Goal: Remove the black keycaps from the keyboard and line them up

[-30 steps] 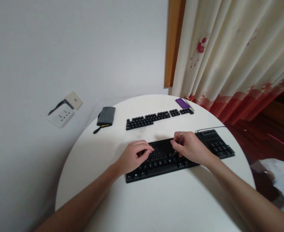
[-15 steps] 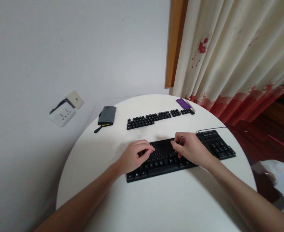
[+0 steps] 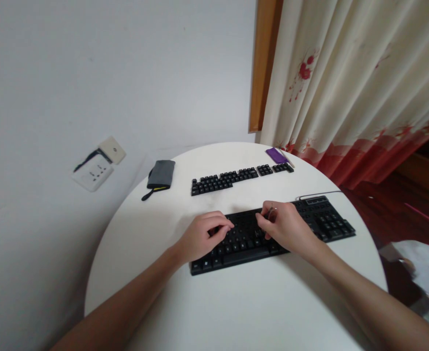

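A black keyboard (image 3: 245, 255) lies on the white round table, with many keycaps gone from its upper and middle rows. My left hand (image 3: 206, 235) rests over its left part, thumb and fingertips drawn together; whatever is between them is too small or hidden to make out. Over the middle of the keyboard, my right hand (image 3: 282, 224) is closed on a thin wire keycap puller (image 3: 271, 212). The puller's loop shows by the fingers, while its lower end is mostly hidden. Beyond the keyboard, loose black keycaps (image 3: 214, 184) lie in keyboard-like rows.
On the table (image 3: 134, 234), a grey pouch (image 3: 162, 174) with a strap lies at the far left. A purple item (image 3: 276, 156) and a thin stick are at the far right. The keyboard's cable (image 3: 320, 194) runs off the right edge. A wall and a curtain (image 3: 331, 97) stand behind.
My right hand has shifted slightly left and up over the keyboard with the wire keycap puller, whose lower prongs show less now. My left hand stays in place.
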Demonstrator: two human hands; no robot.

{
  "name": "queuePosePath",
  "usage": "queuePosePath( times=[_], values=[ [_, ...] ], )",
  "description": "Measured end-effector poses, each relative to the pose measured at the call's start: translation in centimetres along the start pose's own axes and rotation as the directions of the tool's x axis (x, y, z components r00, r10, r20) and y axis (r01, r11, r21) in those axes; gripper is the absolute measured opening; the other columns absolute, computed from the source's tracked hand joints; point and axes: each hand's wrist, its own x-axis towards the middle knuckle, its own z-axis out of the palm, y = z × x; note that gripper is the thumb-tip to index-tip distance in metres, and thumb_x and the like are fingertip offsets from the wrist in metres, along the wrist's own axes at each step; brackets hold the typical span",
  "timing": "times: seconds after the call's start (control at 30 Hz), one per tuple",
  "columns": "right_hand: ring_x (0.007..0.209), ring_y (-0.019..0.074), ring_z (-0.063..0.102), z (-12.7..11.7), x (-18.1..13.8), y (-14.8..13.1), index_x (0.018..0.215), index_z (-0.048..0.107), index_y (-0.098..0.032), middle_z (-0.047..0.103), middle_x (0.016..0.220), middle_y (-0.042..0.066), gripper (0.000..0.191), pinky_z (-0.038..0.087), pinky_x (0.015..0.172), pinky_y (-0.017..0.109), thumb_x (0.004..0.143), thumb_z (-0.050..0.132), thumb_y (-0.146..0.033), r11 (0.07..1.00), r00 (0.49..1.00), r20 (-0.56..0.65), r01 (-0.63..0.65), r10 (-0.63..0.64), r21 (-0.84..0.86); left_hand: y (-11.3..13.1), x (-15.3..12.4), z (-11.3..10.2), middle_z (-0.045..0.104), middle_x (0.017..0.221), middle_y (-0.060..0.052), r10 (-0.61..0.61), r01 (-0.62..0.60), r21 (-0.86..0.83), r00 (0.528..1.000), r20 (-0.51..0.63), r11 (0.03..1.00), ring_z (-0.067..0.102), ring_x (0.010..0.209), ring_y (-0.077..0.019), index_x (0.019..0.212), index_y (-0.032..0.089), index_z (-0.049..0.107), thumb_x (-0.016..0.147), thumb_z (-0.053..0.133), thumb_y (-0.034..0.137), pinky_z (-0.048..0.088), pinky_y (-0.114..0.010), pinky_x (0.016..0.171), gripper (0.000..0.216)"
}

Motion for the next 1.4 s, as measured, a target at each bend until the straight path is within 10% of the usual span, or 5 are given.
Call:
queuePosePath(
  times=[0.4, 0.63, 0.97, 1.4],
  values=[
    [0.053, 0.0144, 0.054, -0.1, -0.2, -1.1, 0.073, 0.053, -0.022, 0.060, 0.058, -0.001, 0.018, 0.030, 0.056, 0.025, 0.091, 0.052, -0.025, 0.933, 0.989, 0.057, 0.145, -0.133, -0.330, 0.1, 0.0, 0.0, 0.071, 0.089, -0.004, -0.001, 0.001, -0.001, 1.000, 0.006, 1.000, 0.066, 0.078, -0.0132, 0.094, 0.018, 0.072, 0.093, 0.055, 0.016, 0.050, -0.023, 0.071, 0.018],
    [0.048, 0.0122, 0.060, 0.4, 1.0, 1.3, 0.072, 0.051, -0.020, 0.063, 0.062, 0.001, 0.034, 0.042, 0.051, 0.022, 0.099, 0.035, -0.033, 0.997, 0.985, 0.170, -0.020, 0.007, 0.074, -0.1, -0.1, 0.0, 0.071, 0.089, -0.005, -0.001, 0.001, 0.004, 1.000, 0.016, 1.000, 0.064, 0.076, -0.0129, 0.095, 0.018, 0.072, 0.094, 0.054, 0.016, 0.049, -0.023, 0.068, 0.018],
    [0.032, 0.0132, 0.054, 0.6, 2.6, 2.6, 0.069, 0.049, -0.020, 0.060, 0.046, 0.001, 0.022, 0.031, 0.031, 0.019, 0.089, 0.041, -0.023, 0.843, 0.940, 0.195, -0.338, 0.280, 0.419, 0.1, -0.1, 0.1, 0.071, 0.089, -0.004, 0.005, -0.004, -0.012, 1.000, 0.023, 1.000, 0.063, 0.074, -0.0117, 0.095, 0.018, 0.072, 0.093, 0.055, 0.015, 0.049, -0.022, 0.065, 0.018],
    [0.056, 0.0109, 0.061, 2.7, -0.5, -0.8, 0.078, 0.055, -0.019, 0.065, 0.074, 0.001, 0.035, 0.046, 0.051, 0.022, 0.099, 0.048, -0.046, 0.791, 0.993, -0.033, 0.108, -0.111, 0.602, 0.0, -0.4, 0.3, 0.067, 0.099, -0.005, -0.056, 0.056, -0.075, 0.998, 0.002, 0.996, 0.063, 0.083, -0.0150, 0.110, 0.021, 0.066, 0.083, 0.074, 0.024, 0.049, -0.022, 0.061, 0.028]
  ],
)
